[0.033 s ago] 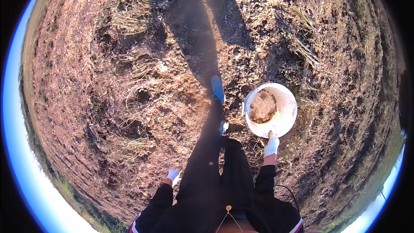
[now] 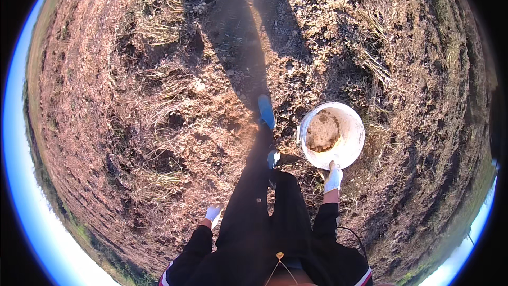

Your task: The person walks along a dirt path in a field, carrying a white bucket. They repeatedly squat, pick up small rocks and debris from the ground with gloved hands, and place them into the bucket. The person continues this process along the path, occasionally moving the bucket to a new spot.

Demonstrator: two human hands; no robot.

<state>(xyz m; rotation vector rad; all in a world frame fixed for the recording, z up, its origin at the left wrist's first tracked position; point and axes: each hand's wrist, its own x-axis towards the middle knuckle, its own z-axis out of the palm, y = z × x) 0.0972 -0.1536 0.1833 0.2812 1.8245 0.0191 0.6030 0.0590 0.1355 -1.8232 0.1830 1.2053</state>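
Note:
A white bucket (image 2: 350, 136) with a dirt-caked bottom hangs or stands to the right of my legs; I cannot tell whether it touches the ground. My right hand (image 2: 333, 179), in a white glove with dirty fingertips, grips the bucket's near rim, thumb over the edge. Low on the left, beside my thigh, is my gloved left hand (image 2: 214, 214). Its fingers are too small and partly hidden to read, and no object shows in it.
Dry stalks (image 2: 375, 66) and plant litter lie in rows over brown soil (image 2: 211, 111). My blue shoe (image 2: 266, 111) is forward on the ground, the other shoe (image 2: 273, 159) nearer. My long shadow (image 2: 238, 37) stretches ahead. A thin black cable (image 2: 355, 234) loops by my right sleeve.

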